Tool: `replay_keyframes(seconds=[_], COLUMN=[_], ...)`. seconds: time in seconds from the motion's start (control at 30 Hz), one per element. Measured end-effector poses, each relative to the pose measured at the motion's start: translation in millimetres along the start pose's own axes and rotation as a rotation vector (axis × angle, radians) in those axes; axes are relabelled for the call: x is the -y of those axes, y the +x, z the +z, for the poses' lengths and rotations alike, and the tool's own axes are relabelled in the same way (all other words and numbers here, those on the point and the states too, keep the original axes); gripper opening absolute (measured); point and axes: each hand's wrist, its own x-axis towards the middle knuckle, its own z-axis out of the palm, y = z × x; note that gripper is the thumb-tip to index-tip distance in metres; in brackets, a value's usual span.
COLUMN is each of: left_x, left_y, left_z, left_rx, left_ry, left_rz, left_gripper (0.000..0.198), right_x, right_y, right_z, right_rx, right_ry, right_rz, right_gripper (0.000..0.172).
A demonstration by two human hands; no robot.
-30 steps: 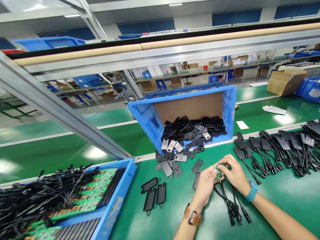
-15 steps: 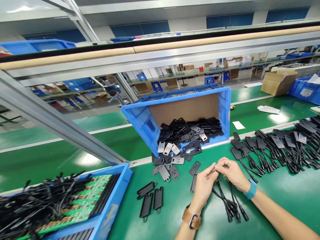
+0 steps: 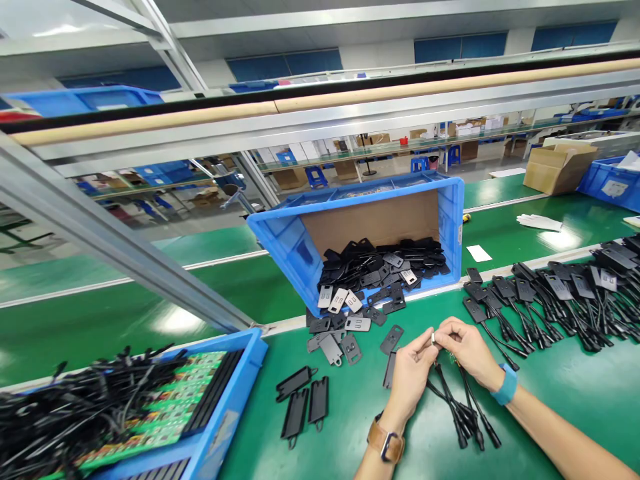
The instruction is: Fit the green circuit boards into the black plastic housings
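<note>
My left hand (image 3: 411,377) and my right hand (image 3: 467,352) meet over the green bench, both pinched on a small circuit board with a metal end (image 3: 434,338). Black cables (image 3: 463,407) hang from that board and trail toward me across the mat. A flat black plastic shell (image 3: 390,370) lies just left of my left hand. More black shells (image 3: 301,402) lie in a small group further left.
A blue bin tipped on its side (image 3: 453,220) spills black and grey shells (image 3: 345,323) onto the bench. Finished cable assemblies (image 3: 550,300) are laid out at right. A blue tray (image 3: 227,413) at lower left holds green boards with black cables. A green conveyor belt (image 3: 125,313) runs behind.
The green board, face-up between my fingers a second ago, is turned edge-on now, showing its metal end. My hands stayed together in roughly the same place.
</note>
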Motion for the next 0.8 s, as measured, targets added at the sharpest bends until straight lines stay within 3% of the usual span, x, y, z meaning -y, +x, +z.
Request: replay_keyframes(seconds=[0.5, 0.8], left_x=[-1.6, -2.3], left_y=[0.8, 1.2], left_z=[0.4, 0.9], left_rx=[0.04, 0.02], left_ry=[-0.051, -0.074], left_rz=[0.009, 0.015], left_gripper=[0.061, 0.058], right_x=[3.1, 4.0], right_y=[-2.0, -2.3], right_z=[5.1, 4.9], right_rx=[-0.025, -0.046], right_ry=[-0.033, -0.112], right_rz=[-0.074, -0.112], right_gripper=[0.034, 0.03])
